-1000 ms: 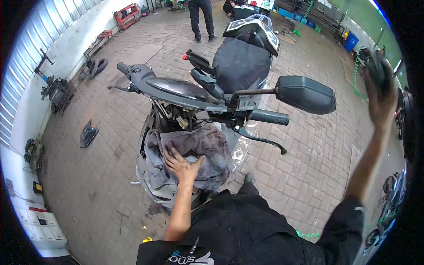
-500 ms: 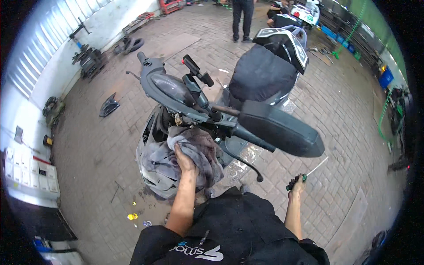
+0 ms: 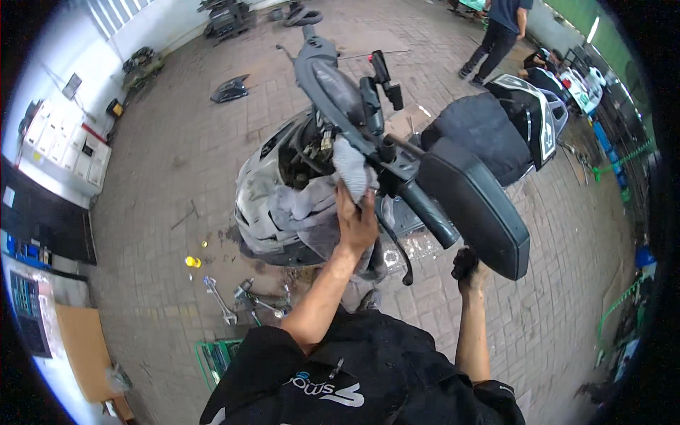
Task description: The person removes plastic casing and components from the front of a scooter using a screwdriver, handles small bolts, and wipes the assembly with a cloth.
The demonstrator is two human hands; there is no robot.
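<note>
My left hand (image 3: 355, 225) grips a bunched grey cloth (image 3: 312, 207) and presses part of it up under the scooter's handlebar cover (image 3: 331, 92). The rest of the cloth drapes over the opened front body panel (image 3: 262, 205), where wiring shows. In my right hand (image 3: 474, 279) is a screwdriver (image 3: 463, 263), closed in the fingers by its dark handle. That hand is just below the large black mirror (image 3: 474, 205), and the screwdriver's shaft is not visible now. A brake lever (image 3: 400, 255) hangs between my two hands.
A wrench (image 3: 225, 304) and other metal tools (image 3: 258, 301) lie on the paving near my left side, beside a green tool case (image 3: 212, 358). A dark panel (image 3: 230, 88) lies farther off. Someone in dark trousers (image 3: 492, 46) stands beyond the scooter's seat (image 3: 478, 134).
My view has turned leftward and down. My left hand has moved up with the cloth toward the handlebar, and my right hand has come in closer to the mirror with the screwdriver.
</note>
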